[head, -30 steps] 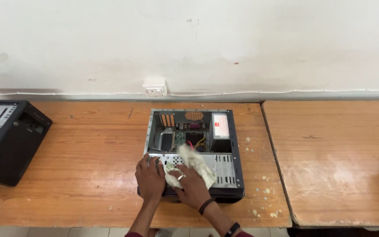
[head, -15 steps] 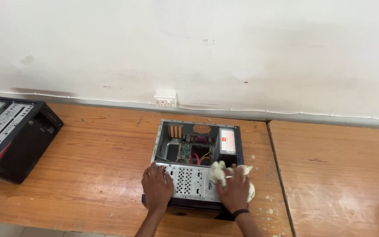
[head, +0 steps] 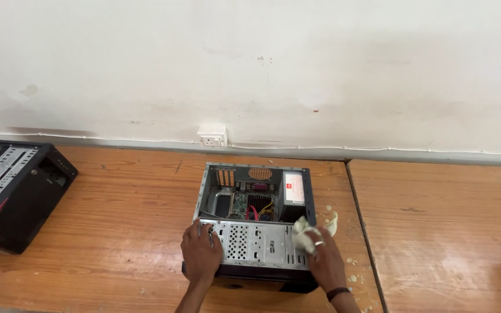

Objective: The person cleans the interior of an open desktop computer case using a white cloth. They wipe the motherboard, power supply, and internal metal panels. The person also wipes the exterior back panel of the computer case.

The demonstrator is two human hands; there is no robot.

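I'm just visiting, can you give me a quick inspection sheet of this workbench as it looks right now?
Surface: wooden table, scuffed, pale specks near the case.
Job's things: open computer case; pale cloth.
Clutter: second black case at the left edge.
Hands: left hand flat on the metal drive cage; right hand grips the cloth.
Cables: coloured wires inside the case.
Surroundings: white wall, wall socket.

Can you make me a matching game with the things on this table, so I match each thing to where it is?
Things:
1. open computer case
2. pale cloth
3. second black case
4. wall socket

Places:
A. on the wall behind the table
B. at the table's far left edge
C. in the right hand
D. under the left hand

Pairs: 1-D, 2-C, 3-B, 4-A
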